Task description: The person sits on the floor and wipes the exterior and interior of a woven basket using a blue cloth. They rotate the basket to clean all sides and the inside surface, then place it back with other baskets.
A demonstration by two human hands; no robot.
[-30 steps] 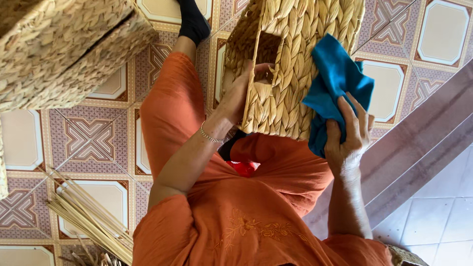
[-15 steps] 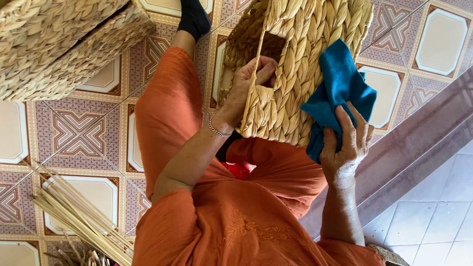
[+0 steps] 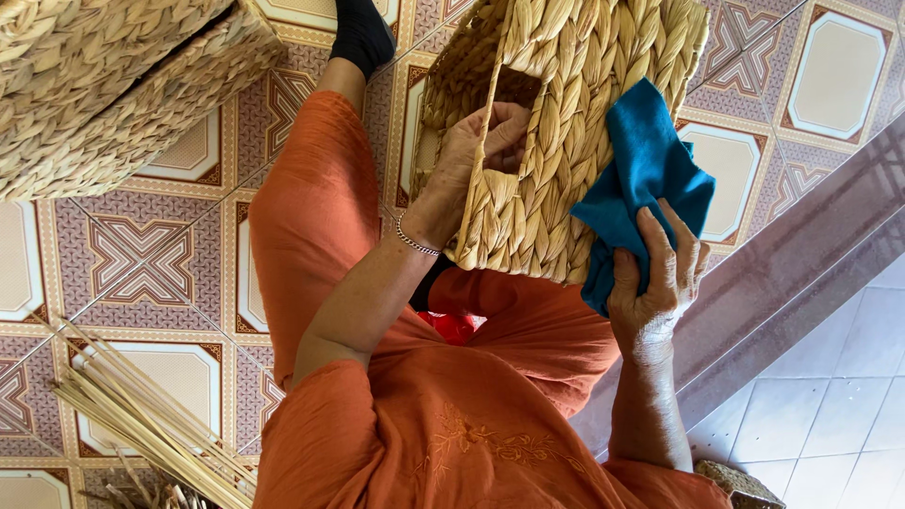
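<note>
L hand (image 3: 481, 151) fingers hooked thru handle slot of braided straw basket (image 3: 566, 123); R hand (image 3: 660, 283) fingers clamped on teal cloth (image 3: 646, 179). Risk: basket slips off lap, single-slot grip; cloth may snag on weave.

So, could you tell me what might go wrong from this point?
The left hand grips the woven basket only through its handle cutout, so the basket could twist or slip as the right hand presses the blue cloth against it. The loosely bunched cloth might also snag on the coarse braids.
</note>
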